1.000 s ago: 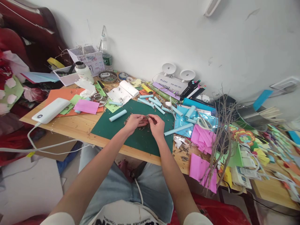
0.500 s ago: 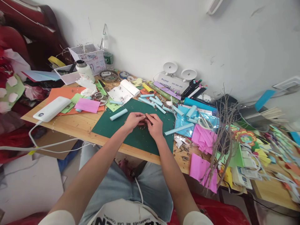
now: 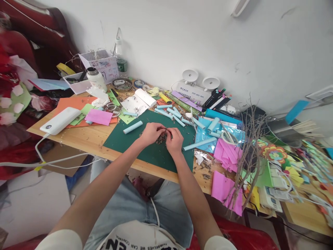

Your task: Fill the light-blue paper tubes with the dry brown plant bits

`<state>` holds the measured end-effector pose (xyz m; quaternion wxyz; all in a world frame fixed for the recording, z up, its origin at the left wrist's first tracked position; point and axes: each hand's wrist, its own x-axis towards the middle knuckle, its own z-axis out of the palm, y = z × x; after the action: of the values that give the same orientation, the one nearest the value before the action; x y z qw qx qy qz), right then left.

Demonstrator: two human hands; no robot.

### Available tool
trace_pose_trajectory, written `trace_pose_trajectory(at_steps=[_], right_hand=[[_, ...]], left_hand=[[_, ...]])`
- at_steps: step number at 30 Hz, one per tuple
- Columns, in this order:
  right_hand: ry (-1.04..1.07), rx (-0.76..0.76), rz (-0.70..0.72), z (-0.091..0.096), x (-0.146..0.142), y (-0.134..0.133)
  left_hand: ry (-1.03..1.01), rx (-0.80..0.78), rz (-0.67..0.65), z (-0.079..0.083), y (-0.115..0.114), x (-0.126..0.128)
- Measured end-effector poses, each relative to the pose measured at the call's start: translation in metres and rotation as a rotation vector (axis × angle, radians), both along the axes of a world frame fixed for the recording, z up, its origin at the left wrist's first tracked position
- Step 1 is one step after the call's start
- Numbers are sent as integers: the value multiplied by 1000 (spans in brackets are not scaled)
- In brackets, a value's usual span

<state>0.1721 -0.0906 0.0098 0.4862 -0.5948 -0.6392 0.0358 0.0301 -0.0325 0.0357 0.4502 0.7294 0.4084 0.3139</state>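
Observation:
Over the green cutting mat (image 3: 125,140), my left hand (image 3: 152,133) and my right hand (image 3: 174,140) meet fingertip to fingertip. Both are closed in a pinch on a small dark brown bit (image 3: 165,128), which looks like a piece of twig; its full shape is hidden by the fingers. Just under them lies a small pile of brown twig bits (image 3: 161,139) on the mat. One light-blue paper tube (image 3: 133,127) rests left of my left hand. Another, longer blue tube (image 3: 199,143) lies to the right of my right hand.
Several blue tubes (image 3: 178,119) lie behind the mat. Scissors (image 3: 229,137) and pink paper (image 3: 227,154) are to the right, beside a bundle of dry branches (image 3: 249,156). A white power bank (image 3: 60,121), an open bottle (image 3: 96,79) and a double lamp (image 3: 191,88) stand around.
My hands have shifted slightly, with the fingertips still together, and more of the brown pile shows beneath them. The whole view has moved a little.

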Motion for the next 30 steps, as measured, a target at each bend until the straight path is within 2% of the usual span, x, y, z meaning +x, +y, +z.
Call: trace_pose_trajectory(at_steps=[3,6,9,12,17,20,25,30], right_hand=[[110,-115,-26,-2,-2,2],[409,-271,34,-9,-1,7],[654,-308,90,-14,1,12],[698,-255,63,-12,3,12],[470,-118,38,1,5,6],[236,-56,43,4,5,3],[14,-51,75,-2,2,2],[-183,-22,17,0,-1,-3]], left_hand=[[206,274,14,-1,-6,4],[248,327,28,-1,-11,8],[126,146,86,-2,-10,11],[-58,-127,95,-4,-7,12],[-359,-418,57,-8,-6,12],[-404,-437,57,-11,-8,10],[-294,-315,125,-15,-9,3],[-46,61,168,-10,-16,2]])
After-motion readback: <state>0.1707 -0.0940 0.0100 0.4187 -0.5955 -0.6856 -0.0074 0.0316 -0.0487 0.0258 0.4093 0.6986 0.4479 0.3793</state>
